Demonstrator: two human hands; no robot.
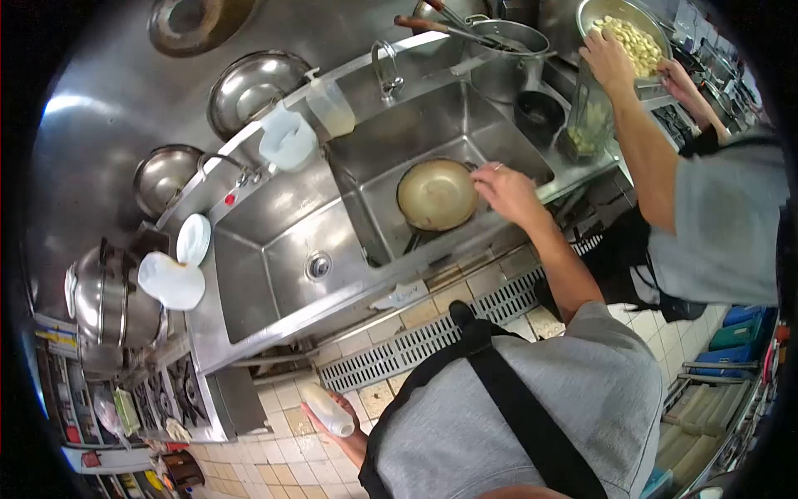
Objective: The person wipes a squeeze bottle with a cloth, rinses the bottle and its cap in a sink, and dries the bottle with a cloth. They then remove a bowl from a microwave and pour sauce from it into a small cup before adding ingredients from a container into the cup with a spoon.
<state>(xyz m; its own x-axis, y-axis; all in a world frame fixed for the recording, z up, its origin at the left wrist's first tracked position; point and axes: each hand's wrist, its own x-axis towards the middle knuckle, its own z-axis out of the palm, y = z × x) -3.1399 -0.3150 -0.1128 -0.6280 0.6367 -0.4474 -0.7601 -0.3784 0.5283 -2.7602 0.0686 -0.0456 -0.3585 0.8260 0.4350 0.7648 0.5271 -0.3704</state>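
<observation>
My right hand [509, 193] reaches over the right basin, its fingers closed at the right edge of a round, shallow pan [437, 195]. The pan has a tan inside and a dark rim, and it is inside the sink basin [378, 162]. Whether my fingers are on the rim or on a handle is hard to make out. Down at the lower left, my left hand [342, 424] is wrapped round a pale, translucent bottle [327, 409], held tilted in front of the counter over the tiled floor.
At right, a co-worker's hands tilt a metal bowl [600, 10] of pale cut pieces above a blender jug [588, 125]. A faucet [387, 71], pump bottle [331, 106] and white tub [288, 140] line the sink's back. A pot [509, 71] with utensils stands behind.
</observation>
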